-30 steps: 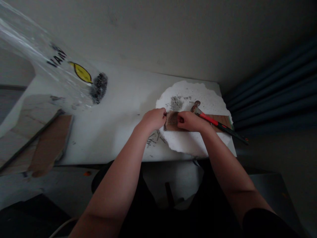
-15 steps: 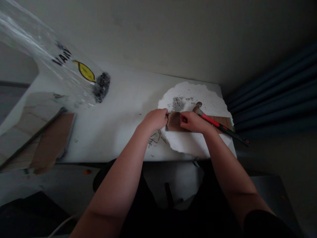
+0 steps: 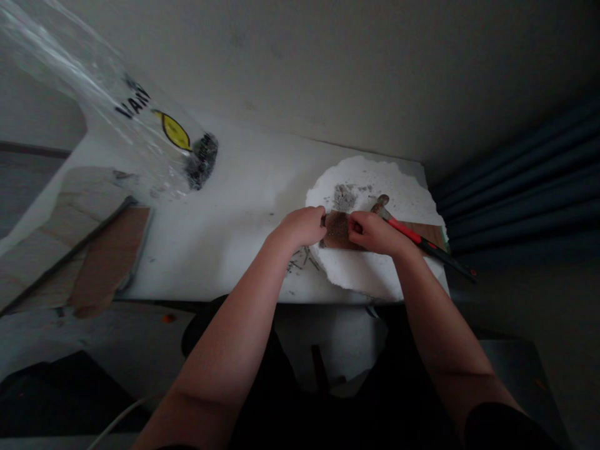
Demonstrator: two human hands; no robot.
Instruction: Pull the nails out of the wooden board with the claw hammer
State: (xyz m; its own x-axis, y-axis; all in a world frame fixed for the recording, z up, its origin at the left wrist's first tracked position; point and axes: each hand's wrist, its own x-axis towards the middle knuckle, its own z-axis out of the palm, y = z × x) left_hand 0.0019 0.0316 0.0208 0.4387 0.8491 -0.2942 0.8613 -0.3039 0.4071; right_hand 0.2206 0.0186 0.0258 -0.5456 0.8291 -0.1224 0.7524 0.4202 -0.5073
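Observation:
A brown wooden board (image 3: pixel 424 231) lies across a ragged white slab (image 3: pixel 370 269), its left end darkened and pitted. At that end my left hand (image 3: pixel 307 225) is closed, fingertips pinched together by the board's edge; whatever they hold is too small to make out. My right hand (image 3: pixel 372 231) rests over the board with its fingers curled in, and what is inside them is hidden. Just beyond my right wrist lies a hammer (image 3: pixel 407 231) with a red and black handle, resting across the board. Several loose nails (image 3: pixel 300 259) are scattered near my left wrist.
Grey crumbs (image 3: pixel 344 197) lie on the slab behind the board. Clear plastic wrapping (image 3: pixel 154 137) with a yellow mark stands at the table's left, above a brown panel (image 3: pixel 110 256). Dark blue curtains (image 3: pixel 525 169) hang at the right. The white table's (image 3: pixel 234 250) front edge is near my lap.
The whole view has shifted slightly, so everything on the table appears a little further right. Both hands keep their places at the board with their fingers still closed.

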